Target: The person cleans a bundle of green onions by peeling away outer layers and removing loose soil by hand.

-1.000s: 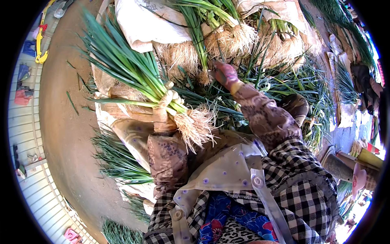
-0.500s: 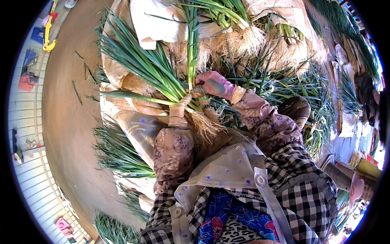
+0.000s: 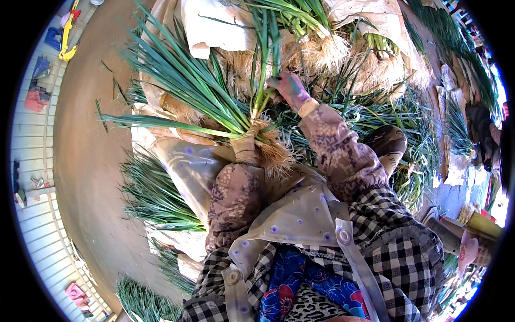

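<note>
My left hand (image 3: 248, 140), in a tan glove, is closed around the lower stems of a bunch of green onions (image 3: 206, 91). Its long leaves fan out toward the far left, and stringy pale roots (image 3: 276, 158) hang on the right side of that hand. Just beyond, my right hand (image 3: 292, 90) wears a pink and greenish patterned glove. Its fingers are pinched at the green leaves that stand upright on the bunch's right side. Part of the left hand's fingers is hidden by stems and roots.
More rooted bunches (image 3: 322, 51) lie at the far side, partly under pale sheets (image 3: 217, 27). Loose green leaves (image 3: 413, 123) cover the ground at right, around a boot (image 3: 387, 144). Leafy piles (image 3: 155, 196) lie at left, beside the brown floor (image 3: 91, 177).
My right hand has moved up and away from the left hand, along the upright leaves. The bunch and my left hand have shifted slightly right, and the leaves have spread.
</note>
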{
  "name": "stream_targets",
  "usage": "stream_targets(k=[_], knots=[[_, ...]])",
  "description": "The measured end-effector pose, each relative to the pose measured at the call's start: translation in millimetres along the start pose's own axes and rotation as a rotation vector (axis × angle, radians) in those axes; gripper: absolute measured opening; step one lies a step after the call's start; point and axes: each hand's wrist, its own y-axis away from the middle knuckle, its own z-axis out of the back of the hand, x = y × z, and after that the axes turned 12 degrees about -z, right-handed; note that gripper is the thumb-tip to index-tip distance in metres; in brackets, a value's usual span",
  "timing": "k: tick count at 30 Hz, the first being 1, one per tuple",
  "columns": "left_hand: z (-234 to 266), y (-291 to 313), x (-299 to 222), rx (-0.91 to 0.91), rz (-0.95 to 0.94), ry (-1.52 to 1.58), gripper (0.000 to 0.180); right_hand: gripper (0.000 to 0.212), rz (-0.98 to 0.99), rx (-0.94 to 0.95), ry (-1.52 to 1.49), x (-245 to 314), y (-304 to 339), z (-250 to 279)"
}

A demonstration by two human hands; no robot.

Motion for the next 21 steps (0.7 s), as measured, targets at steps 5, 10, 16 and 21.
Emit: stream_targets(k=[5, 10, 16, 21], knots=[[-1.4, -13.0, 28.9, 0.007, -0.147, -0.124, 0.017, 0.019, -0.018, 0.139, 0.06, -37.1, 28.3, 25.8], [-6.6, -12.8, 11.9, -0.047, -0.013, -0.12, 0.025, 0.06, 0.145, 0.228, 0.233, -108.3, 43.8, 41.5], [-14.1, -32.8, 22.7, -0.17, 0.08, -0.027, 0.023, 0.041, 0.109, 0.069, 0.416, -101.3, 98.4, 111.4], [5.1, -23.1, 25.0, 0.049, 0.208, -0.01, 0.021, 0.033, 0.535, -0.28, 1.383, -75.3, 85.1, 129.2]])
